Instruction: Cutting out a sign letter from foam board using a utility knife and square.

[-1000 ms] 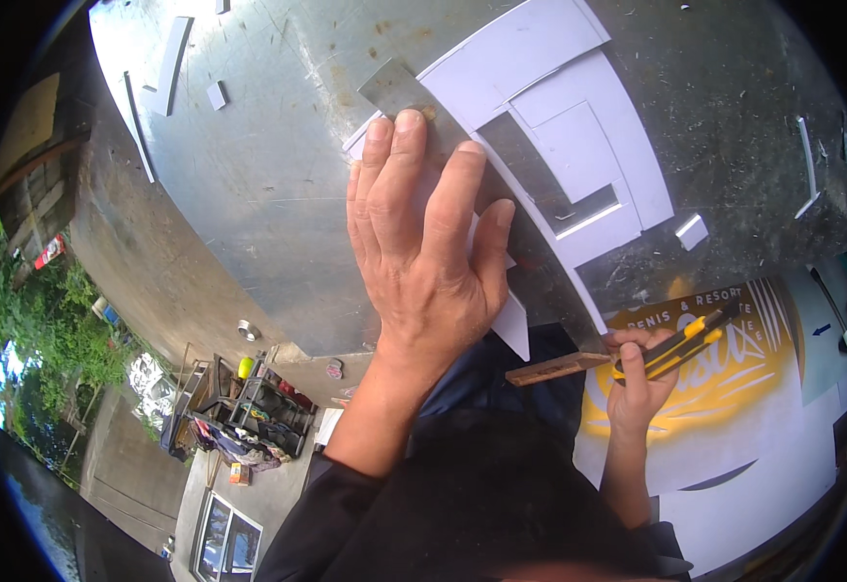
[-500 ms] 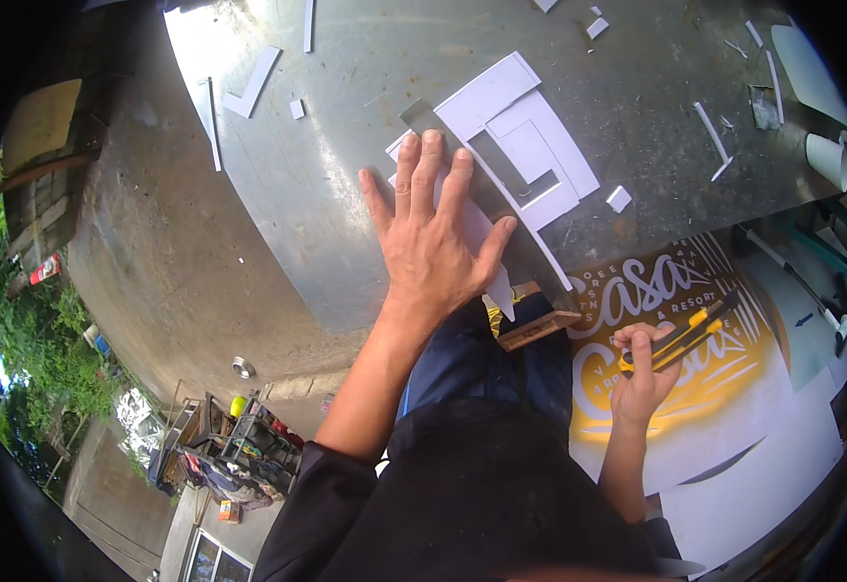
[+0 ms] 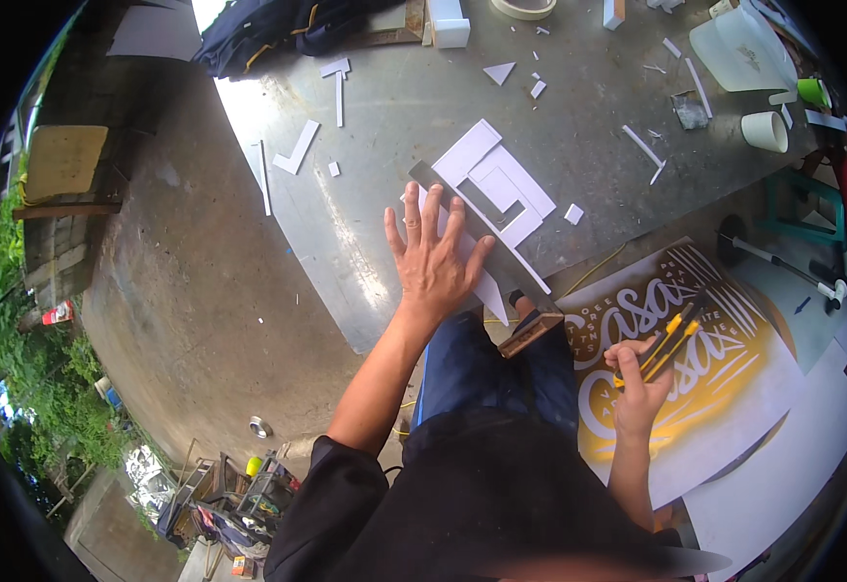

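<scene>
My left hand (image 3: 433, 267) lies flat with fingers spread, pressing on a white board piece (image 3: 489, 294) and the metal blade of a try square. The square's wooden stock (image 3: 530, 335) sits at the near table edge, by my legs. Right beside the blade is a white board (image 3: 532, 191) with an angular cut in it and a narrow strip along its near side. Off the table to the right, my right hand (image 3: 639, 393) is closed around what look like two yellow-and-black utility knives (image 3: 672, 344), held together and pointing up and away.
White offcuts (image 3: 297, 147) are scattered over the metal table (image 3: 355, 252). Dark cloth (image 3: 278, 34) lies at the far left, a tape roll (image 3: 523, 8) at the far edge, and a white cup (image 3: 765, 132) at right. A yellow-and-white lettered sheet (image 3: 734, 388) lies below the table, right.
The view has shifted, bringing in more of the table's far side, with the cloth and tape roll. Left hand, square and board keep their places together; the right hand still holds the utility knives.
</scene>
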The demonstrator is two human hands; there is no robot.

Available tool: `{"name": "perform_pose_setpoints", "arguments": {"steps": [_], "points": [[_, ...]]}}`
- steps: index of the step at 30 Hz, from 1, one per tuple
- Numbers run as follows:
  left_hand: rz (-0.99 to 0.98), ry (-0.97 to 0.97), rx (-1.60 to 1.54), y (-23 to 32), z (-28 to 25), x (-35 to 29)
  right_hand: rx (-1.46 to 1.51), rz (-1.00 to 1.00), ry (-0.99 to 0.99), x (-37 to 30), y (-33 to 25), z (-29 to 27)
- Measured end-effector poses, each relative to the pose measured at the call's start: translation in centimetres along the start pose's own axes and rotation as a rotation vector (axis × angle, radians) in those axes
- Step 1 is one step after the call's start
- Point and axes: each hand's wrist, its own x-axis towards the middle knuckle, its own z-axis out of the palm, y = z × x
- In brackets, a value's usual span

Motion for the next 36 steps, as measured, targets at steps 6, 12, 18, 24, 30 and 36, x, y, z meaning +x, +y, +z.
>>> {"name": "perform_pose_setpoints", "arguments": {"steps": [6, 12, 18, 24, 30, 36], "points": [[0.064, -0.061, 0.038, -0.3, 0.0, 0.3, -0.053, 0.016, -0.190, 0.9, -0.5, -0.3], [0.032, -0.031, -0.034, -0.6, -0.2, 0.2, -0.394, 0.066, -0.452, 4.9, -2.7, 2.9], [0.032, -0.037, -0.001, -0.3, 0.1, 0.2, -0.593, -0.522, -0.606, 9.6, -1.7, 8.5], [0.034, -0.005, 0.014, -0.4, 0.4, 0.4, -0.772, -0.584, -0.736, 12.2, -0.9, 13.1], [0.027, -0.003, 0.013, -0.6, 0.3, 0.3, -0.899, -0.708, -0.722, 13.2, -0.7, 15.3], [0.030, 0.014, 0.003, -0.7, 0.4, 0.1, -1.001, -0.674, -0.752, 12.8, -0.2, 15.9]]}}
